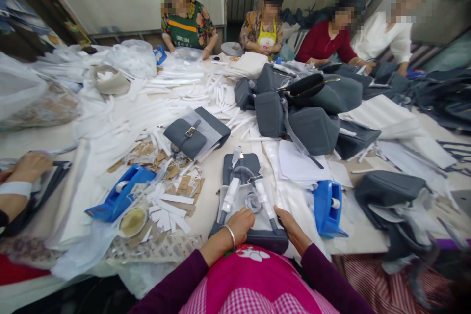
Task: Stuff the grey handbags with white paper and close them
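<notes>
A small slate-grey bag [241,167] lies on the table right in front of me, its buckled flap at the far end. Its straps are wrapped in clear film and white sheet [241,200] covers its middle. My left hand [237,226], a bangle at the wrist, is closed with curled fingers on the near left part of the bag. At its right edge, my right hand [292,229] grips the side, with some fingertips hidden. Beyond it is another slate-grey bag [187,138] with a gold buckle, tilted on the table.
Blue tape dispensers stand left [123,192] and right [327,208]. Cardboard and white scraps [172,206] surround a small round tub [133,221]. Stuffed grey bags [312,130] are piled behind white sheets [301,159]. A co-worker's hand [31,169] is at far left; several people sit opposite.
</notes>
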Motion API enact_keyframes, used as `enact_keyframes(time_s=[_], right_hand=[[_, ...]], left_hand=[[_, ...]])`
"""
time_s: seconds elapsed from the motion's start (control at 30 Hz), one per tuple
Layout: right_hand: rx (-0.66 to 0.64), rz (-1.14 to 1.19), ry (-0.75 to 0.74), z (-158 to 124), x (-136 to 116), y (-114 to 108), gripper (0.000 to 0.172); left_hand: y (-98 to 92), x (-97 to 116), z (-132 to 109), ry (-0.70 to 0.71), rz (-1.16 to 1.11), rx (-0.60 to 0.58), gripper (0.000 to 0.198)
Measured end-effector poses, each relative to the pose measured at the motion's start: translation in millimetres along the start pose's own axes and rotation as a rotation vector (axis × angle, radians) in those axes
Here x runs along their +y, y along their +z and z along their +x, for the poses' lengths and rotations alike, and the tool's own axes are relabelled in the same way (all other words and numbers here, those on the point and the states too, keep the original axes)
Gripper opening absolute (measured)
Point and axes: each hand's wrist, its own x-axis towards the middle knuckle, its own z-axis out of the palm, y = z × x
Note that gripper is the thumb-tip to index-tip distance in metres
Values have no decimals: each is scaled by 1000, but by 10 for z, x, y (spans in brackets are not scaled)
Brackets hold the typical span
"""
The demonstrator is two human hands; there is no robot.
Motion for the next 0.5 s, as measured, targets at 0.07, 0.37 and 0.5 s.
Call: enact_keyframes(time_s=[0.07, 0.37, 0.5], right_hand=[[-11, -49, -35, 39, 17, -21, 27], [-133, 83, 318, -90, -6, -45, 31], [-211, 296, 484, -198, -15, -48, 33]], left_hand=[[-17, 29, -4, -16, 22, -16, 27], [-80, 85, -48, -107, 74, -42, 26], [-63, 61, -73, -171, 40, -12, 18]])
